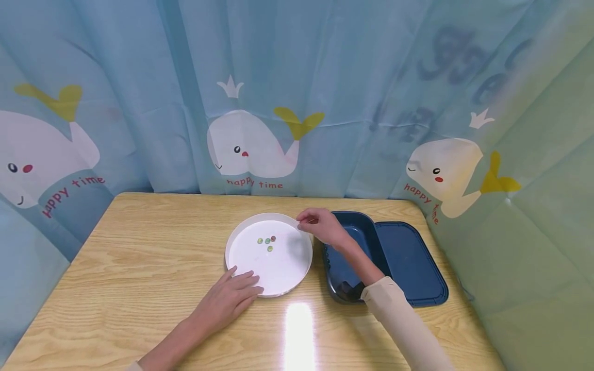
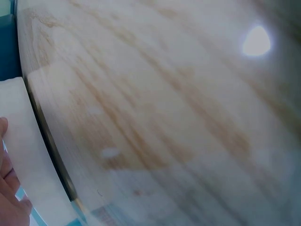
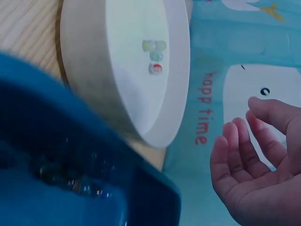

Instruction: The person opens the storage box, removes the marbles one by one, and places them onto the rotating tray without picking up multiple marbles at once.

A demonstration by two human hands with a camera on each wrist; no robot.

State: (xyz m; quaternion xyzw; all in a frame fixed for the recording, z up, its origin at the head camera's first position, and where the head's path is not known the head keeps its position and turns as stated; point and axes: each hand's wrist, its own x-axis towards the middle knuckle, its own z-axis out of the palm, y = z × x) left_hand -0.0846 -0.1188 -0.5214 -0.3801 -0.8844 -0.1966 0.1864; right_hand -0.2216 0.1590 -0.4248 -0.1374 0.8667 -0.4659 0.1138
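Note:
A round white tray [image 1: 250, 275] lies on the table with several small glass marbles [image 1: 267, 241] grouped near its middle, greenish ones and a reddish one. My left hand [image 1: 225, 301] rests at the tray's near left rim, its fingers reaching over the edge. Over the tray's far right rim is my right hand [image 1: 325, 226], fingers bent and thumb near the index finger. In the right wrist view, nothing shows between those fingertips [image 3: 228, 129]. Beside the tray stands a dark blue box [image 1: 341, 263], partly covered by my right forearm; more marbles [image 3: 80, 186] lie inside it.
To the right of the box lies a flat blue lid [image 1: 415, 263]. A blue curtain [image 1: 162, 129] with printed whales hangs behind the wooden table [image 1: 153, 247] and along its sides. Bright light reflects off the table's front.

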